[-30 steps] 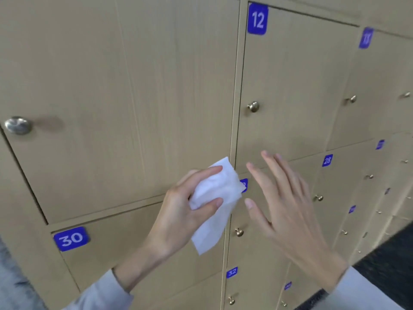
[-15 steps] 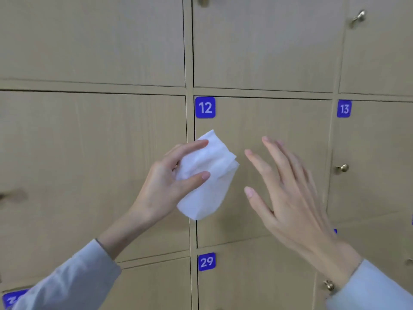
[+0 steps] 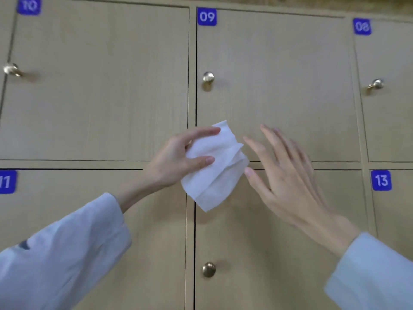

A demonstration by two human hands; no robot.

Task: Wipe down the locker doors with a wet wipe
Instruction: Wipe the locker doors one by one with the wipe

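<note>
My left hand (image 3: 176,159) pinches a folded white wet wipe (image 3: 215,168) between thumb and fingers, held in front of the seam between locker doors. My right hand (image 3: 283,175) is beside the wipe with fingers straight and spread, its thumb tip close to the wipe's right edge; whether it touches is unclear. Behind them are beige wooden locker doors: door 09 (image 3: 279,81) above, the door below it (image 3: 257,253), door 10 (image 3: 100,86) at upper left. Whether the wipe touches a door I cannot tell.
Blue number plates mark doors 10 (image 3: 29,5), 09 (image 3: 207,17), 08 (image 3: 362,26), 11 (image 3: 6,181) and 13 (image 3: 381,180). Round brass knobs (image 3: 208,77) (image 3: 209,269) (image 3: 377,83) stick out from the doors. Light sleeves cover both forearms.
The view has swung upward along the lockers, from rows 28–30 to rows 08–13. Both hands keep the same pose, the left still holding the wipe, the right open beside it.
</note>
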